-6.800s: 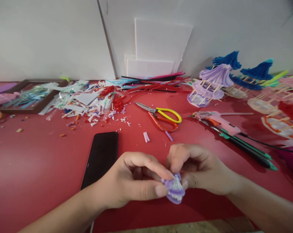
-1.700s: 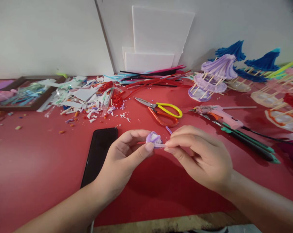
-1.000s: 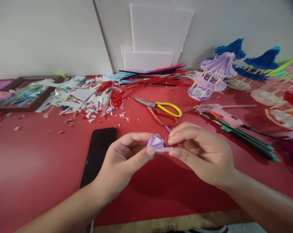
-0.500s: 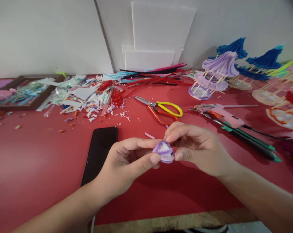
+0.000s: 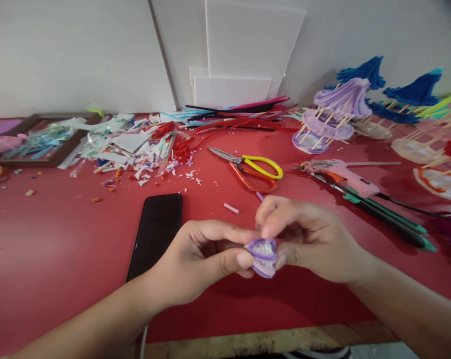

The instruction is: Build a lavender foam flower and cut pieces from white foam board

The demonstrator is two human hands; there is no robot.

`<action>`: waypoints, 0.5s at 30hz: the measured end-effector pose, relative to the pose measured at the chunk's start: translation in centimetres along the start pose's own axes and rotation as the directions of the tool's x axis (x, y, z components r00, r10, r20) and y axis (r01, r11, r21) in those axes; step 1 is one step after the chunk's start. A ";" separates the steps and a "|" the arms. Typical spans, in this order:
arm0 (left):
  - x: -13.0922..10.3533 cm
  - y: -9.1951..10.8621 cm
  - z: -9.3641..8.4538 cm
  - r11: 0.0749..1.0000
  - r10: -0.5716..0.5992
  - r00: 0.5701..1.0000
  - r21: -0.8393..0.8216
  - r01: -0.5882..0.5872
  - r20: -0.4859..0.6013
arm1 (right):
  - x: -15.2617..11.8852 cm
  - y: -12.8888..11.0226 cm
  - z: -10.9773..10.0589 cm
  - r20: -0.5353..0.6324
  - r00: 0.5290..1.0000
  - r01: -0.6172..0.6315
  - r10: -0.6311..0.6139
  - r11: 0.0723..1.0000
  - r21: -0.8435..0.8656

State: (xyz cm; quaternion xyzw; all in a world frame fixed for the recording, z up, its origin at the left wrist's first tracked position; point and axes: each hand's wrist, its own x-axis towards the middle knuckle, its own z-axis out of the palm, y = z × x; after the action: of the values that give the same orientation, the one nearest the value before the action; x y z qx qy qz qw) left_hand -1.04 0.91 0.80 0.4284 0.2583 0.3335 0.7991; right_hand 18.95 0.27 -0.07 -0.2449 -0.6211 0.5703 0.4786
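Note:
A small purple and white craft piece (image 5: 263,254), wound from pipe cleaner, is pinched between both hands low over the red table (image 5: 53,239). My left hand (image 5: 203,259) grips it from the left with thumb and forefinger. My right hand (image 5: 308,239) holds it from the right, fingertips pressing on its top edge. Part of the piece is hidden behind my fingers.
A black phone (image 5: 156,232) lies just left of my hands. Behind them are yellow-and-orange scissors (image 5: 253,172), a pink glue gun (image 5: 341,177), green-tipped tools (image 5: 390,219), a pile of scraps (image 5: 135,149), pipe cleaners (image 5: 233,119) and finished purple and blue models (image 5: 334,112).
Both hands have come down and nearer to me with the purple piece. The right fingers, which earlier pulled a strand out sideways, are now pressed close against it.

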 end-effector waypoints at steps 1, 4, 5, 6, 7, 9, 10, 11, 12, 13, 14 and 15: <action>0.0 -0.1 0.0 1.000 -0.007 1.000 -0.013 0.007 -0.006 | -0.1 0.0 0.1 -0.016 0.999 0.032 -0.033 0.999 -0.040; -0.2 -0.2 -0.1 0.999 -0.018 1.000 -0.039 0.017 -0.008 | -0.5 0.0 0.3 -0.057 0.988 0.130 -0.144 0.970 -0.205; -0.2 -0.3 -0.1 0.999 -0.018 1.000 -0.044 0.018 -0.008 | -0.7 0.0 0.3 -0.056 0.981 0.164 -0.184 0.952 -0.258; -0.2 -0.3 -0.1 0.999 -0.020 1.000 -0.047 0.020 -0.008 | -0.8 0.1 0.3 -0.049 0.974 0.196 -0.221 0.933 -0.302; -0.2 -0.3 -0.1 0.999 -0.025 1.000 -0.048 0.025 -0.010 | -0.9 0.1 0.3 -0.039 0.968 0.223 -0.250 0.915 -0.335; -0.2 -0.2 -0.1 0.998 -0.037 0.999 -0.044 0.036 -0.021 | -1.1 0.0 0.3 -0.023 0.961 0.247 -0.277 0.890 -0.384; -0.2 -0.2 -0.1 0.998 -0.040 0.999 -0.041 0.038 -0.026 | -1.1 0.0 0.3 -0.022 0.960 0.248 -0.280 0.880 -0.404; -0.2 -0.2 -0.1 0.999 -0.040 0.999 -0.037 0.039 -0.028 | -1.1 -0.1 0.3 -0.025 0.959 0.246 -0.283 0.871 -0.425; -0.2 -0.2 0.0 0.999 -0.038 0.999 -0.034 0.037 -0.029 | -1.1 -0.1 0.3 -0.028 0.958 0.245 -0.287 0.862 -0.444; -0.2 -0.2 0.0 0.999 -0.034 0.999 -0.034 0.033 -0.030 | -1.1 -0.2 0.4 -0.031 0.956 0.245 -0.291 0.853 -0.460; -0.3 -0.2 0.0 0.999 -0.031 0.999 -0.035 0.030 -0.030 | -1.0 -0.3 0.5 -0.031 0.954 0.249 -0.298 0.847 -0.470; -0.3 -0.3 0.0 0.999 -0.029 0.999 -0.035 0.028 -0.029 | -0.9 -0.3 0.6 -0.033 0.953 0.251 -0.302 0.843 -0.475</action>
State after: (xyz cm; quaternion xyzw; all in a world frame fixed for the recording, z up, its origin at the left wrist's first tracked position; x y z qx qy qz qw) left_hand -1.12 0.61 0.62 0.4059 0.2704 0.3327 0.8071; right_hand 18.87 -0.82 0.02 -0.2903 -0.7419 0.3156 0.5154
